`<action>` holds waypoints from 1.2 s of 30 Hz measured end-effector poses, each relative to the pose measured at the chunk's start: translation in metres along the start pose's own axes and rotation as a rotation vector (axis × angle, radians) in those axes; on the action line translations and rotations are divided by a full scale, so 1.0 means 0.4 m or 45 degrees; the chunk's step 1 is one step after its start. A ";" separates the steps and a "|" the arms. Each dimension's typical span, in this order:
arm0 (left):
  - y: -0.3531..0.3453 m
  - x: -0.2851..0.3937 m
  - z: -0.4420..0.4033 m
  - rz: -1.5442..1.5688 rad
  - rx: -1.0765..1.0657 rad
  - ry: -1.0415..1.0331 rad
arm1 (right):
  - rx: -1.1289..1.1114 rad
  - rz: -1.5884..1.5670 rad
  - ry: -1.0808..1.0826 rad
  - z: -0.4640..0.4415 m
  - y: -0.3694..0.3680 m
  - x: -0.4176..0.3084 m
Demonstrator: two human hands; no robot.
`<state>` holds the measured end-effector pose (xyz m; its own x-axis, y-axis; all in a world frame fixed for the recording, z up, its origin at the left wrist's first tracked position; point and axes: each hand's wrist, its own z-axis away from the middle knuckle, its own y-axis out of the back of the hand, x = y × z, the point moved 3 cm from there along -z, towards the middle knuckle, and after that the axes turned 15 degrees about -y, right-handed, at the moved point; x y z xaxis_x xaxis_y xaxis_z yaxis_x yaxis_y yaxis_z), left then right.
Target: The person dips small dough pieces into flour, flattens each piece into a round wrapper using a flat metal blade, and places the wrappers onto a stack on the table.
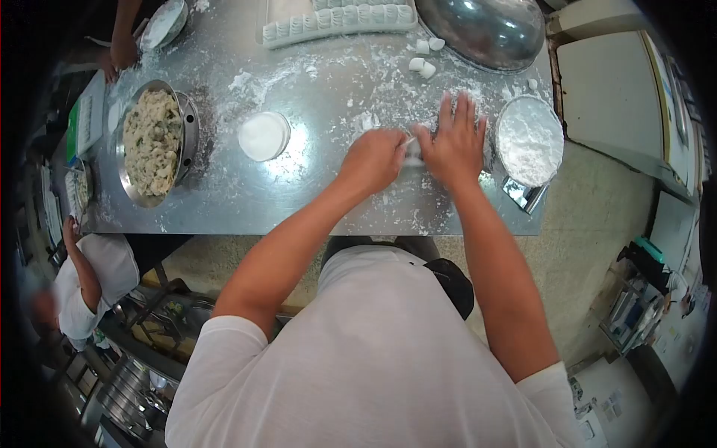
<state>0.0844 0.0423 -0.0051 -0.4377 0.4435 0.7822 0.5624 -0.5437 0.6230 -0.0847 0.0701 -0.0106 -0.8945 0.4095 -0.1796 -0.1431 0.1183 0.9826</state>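
Observation:
My left hand (pixel 377 158) is closed at the edge of a small pale dough wrapper (pixel 413 151) on the floured steel table. Beside it my right hand (pixel 455 145) lies flat, fingers stretched out and pointing away from me, its thumb close to the dough. Whatever is under the right palm is hidden. Left of my hands sits a stack of round white dough wrappers (pixel 263 137). Small white dough pieces (pixel 426 58) lie beyond my right hand. A bowl of white flour (pixel 529 142) stands just to the right.
A metal bowl of chunky filling (pixel 153 142) stands at left. A tray of rowed dumplings (pixel 340 26) and an upturned steel bowl (pixel 485 30) are at the back. A metal scraper (pixel 523 196) lies near the right corner. Other people are at the left.

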 end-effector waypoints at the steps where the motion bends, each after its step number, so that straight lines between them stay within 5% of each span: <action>1: 0.011 0.003 -0.026 -0.068 0.111 -0.075 | 0.016 -0.008 -0.005 -0.022 -0.006 -0.003; 3: 0.012 -0.004 -0.046 -0.072 0.178 -0.186 | 0.055 -0.057 0.016 -0.052 -0.006 -0.012; 5: 0.002 -0.010 -0.056 -0.249 -0.133 -0.121 | 0.039 -0.056 0.031 0.043 -0.012 0.019; 8: 0.012 0.006 -0.004 0.002 -0.039 0.034 | -0.058 -0.117 0.143 0.256 -0.018 0.106; 13: 0.000 0.005 0.041 0.229 -0.116 0.205 | -0.118 0.002 0.062 0.115 0.007 0.039; 17: 0.009 -0.005 -0.026 -0.104 0.165 -0.167 | 0.083 -0.038 0.020 -0.056 -0.026 -0.013; 19: 0.010 -0.014 -0.043 -0.145 -0.023 -0.129 | 0.070 -0.065 0.004 -0.003 -0.007 -0.002; 24: 0.013 -0.019 0.042 0.095 0.032 0.119 | -0.060 -0.139 0.140 0.252 0.005 0.102; 27: 0.007 -0.008 0.065 0.295 -0.035 0.230 | -0.080 -0.080 0.143 0.181 -0.012 0.071; 33: 0.026 -0.017 -0.030 -0.092 0.101 -0.091 | 0.036 -0.083 0.041 -0.027 -0.006 -0.022; 36: 0.037 -0.011 -0.020 -0.119 -0.022 -0.028 | -0.034 -0.069 0.091 0.147 -0.025 0.054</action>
<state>0.0892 0.0266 0.0006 -0.4720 0.5082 0.7204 0.5075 -0.5115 0.6934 -0.0778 0.1309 -0.0269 -0.9130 0.3371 -0.2295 -0.2024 0.1140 0.9726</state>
